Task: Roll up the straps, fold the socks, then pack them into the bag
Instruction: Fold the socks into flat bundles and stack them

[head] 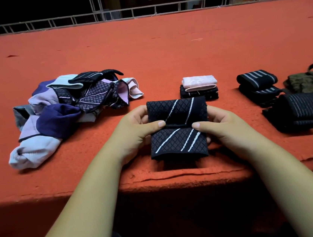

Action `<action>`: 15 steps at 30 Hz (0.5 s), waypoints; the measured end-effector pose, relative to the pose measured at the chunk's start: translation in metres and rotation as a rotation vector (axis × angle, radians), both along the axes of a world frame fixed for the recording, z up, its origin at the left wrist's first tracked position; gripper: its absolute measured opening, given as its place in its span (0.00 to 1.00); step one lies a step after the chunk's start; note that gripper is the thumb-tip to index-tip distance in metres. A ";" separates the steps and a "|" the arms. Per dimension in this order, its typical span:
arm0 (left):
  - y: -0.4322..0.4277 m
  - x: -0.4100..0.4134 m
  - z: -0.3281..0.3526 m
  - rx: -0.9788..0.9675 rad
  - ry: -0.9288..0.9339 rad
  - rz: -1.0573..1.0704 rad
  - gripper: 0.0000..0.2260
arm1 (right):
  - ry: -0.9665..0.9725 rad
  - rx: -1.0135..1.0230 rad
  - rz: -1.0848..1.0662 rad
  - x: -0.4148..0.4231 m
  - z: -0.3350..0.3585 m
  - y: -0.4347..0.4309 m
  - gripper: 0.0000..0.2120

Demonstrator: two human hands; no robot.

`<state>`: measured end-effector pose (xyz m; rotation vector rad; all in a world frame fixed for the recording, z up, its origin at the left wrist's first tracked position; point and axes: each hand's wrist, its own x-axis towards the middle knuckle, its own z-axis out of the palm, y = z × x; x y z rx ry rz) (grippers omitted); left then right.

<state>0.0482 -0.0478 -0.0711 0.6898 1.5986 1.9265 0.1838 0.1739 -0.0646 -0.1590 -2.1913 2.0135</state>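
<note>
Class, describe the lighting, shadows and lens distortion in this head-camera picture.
Head view: even light on the red table; deep shadow below its front edge; striped sock, held by left hand and right hand, is sharp; forearms widen toward the corners, wide-angle stretch.

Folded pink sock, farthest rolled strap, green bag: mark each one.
folded pink sock point(199, 81), head view, middle of its top face.
farthest rolled strap point(256, 77), head view, striped top of the roll.
green bag point(304, 84), head view, bare fabric below its handle.
</note>
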 end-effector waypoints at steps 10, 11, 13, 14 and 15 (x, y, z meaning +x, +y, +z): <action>-0.001 0.000 0.002 -0.012 -0.188 -0.035 0.14 | 0.065 -0.169 0.080 0.001 -0.001 0.005 0.17; -0.002 0.001 0.003 -0.055 -0.185 -0.041 0.15 | 0.059 -0.178 0.080 0.001 -0.002 0.006 0.16; -0.003 0.001 0.004 -0.124 -0.179 -0.061 0.16 | 0.037 -0.189 0.057 0.001 -0.002 0.007 0.19; -0.002 0.000 0.005 -0.131 -0.184 -0.066 0.16 | 0.036 -0.192 0.042 0.002 -0.001 0.007 0.21; -0.002 0.000 0.006 -0.125 -0.197 -0.066 0.16 | 0.037 -0.194 0.027 0.003 0.000 0.007 0.24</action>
